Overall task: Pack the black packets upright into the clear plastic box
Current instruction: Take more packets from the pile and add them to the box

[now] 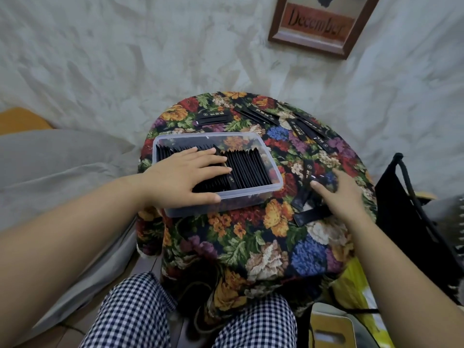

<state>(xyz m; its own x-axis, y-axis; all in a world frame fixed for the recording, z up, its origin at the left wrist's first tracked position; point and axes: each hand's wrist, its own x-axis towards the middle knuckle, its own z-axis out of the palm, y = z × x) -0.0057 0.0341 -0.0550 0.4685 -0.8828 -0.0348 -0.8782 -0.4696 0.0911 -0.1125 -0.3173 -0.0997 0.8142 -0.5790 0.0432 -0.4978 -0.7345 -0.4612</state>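
L hand point(180, 177) lies palm-down on the upright packets point(246, 169) inside the clear box point(195, 209). Fingers straight, pressing flat on the packet tops in the box's left half, thumb along its near rim, not grasping anything. Packets stand on edge in a row across nearly the whole box. A strip along its far wall shows the floral cloth point(251, 237) through the bottom. R hand point(344, 194) is just right of the box, down on loose packets point(302, 199) lying flat on the cloth. Its thumb points toward the box and touches one packet. Other fingers are blurred, so can't tell if it's gripping or only resting. Far packets point(213, 117) lie flat and scattered beyond the box's far side and far-right corner, apart from it. Framed picture point(319, 23) reading "December" is well beyond the box, on the wall. Checked trousers point(140, 312) on the box's near side, below the cloth edge.
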